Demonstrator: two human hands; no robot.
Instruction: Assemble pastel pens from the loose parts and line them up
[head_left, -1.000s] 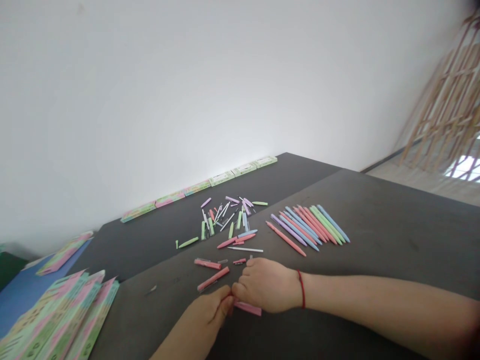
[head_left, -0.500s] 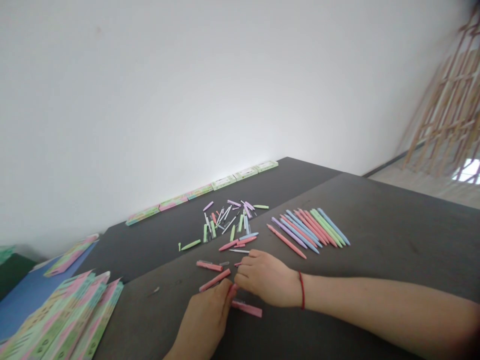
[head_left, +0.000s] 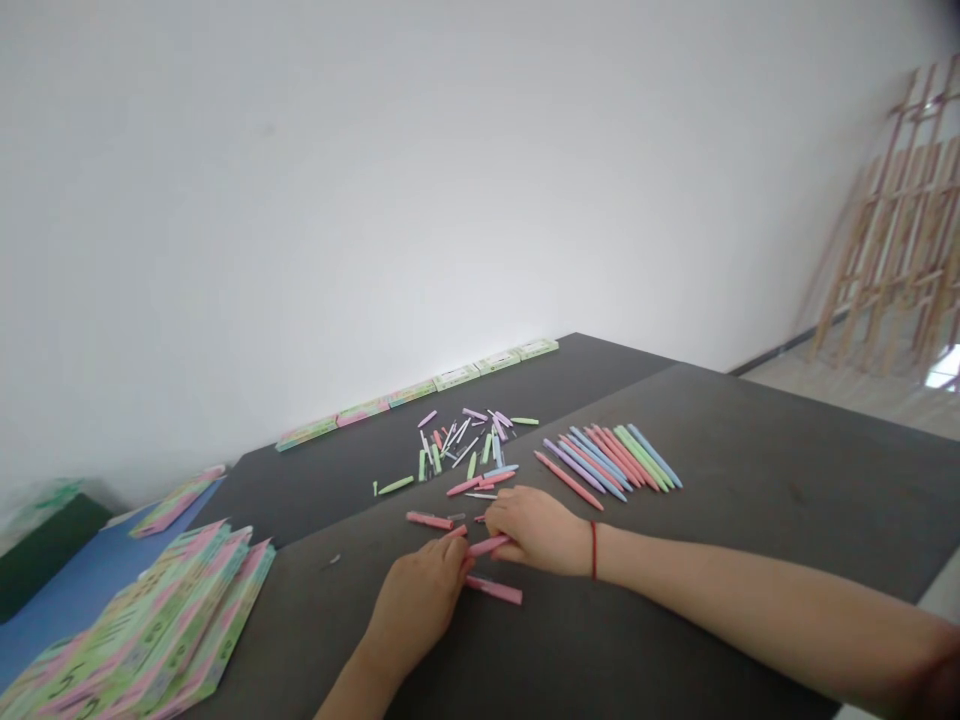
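Observation:
A pink pen barrel spans the gap between my two hands. My left hand has its fingers closed around the barrel's left end. My right hand, with a red string on the wrist, pinches the other end; its fingertips are partly hidden. Just below the barrel lies a pink pen piece with a clip. Another pink clipped piece rests beyond my left hand. Past my right hand are pink pen barrels and a thin white refill.
Loose pen parts in green, purple, white and blue are scattered farther back. A row of coloured pens lies at right. Flat printed boxes line the wall, and stacked printed packs sit at left. Wooden frames lean at far right.
My right hand has shifted slightly up and away from my left, and more of the pink barrel shows between them. The view has turned a little left.

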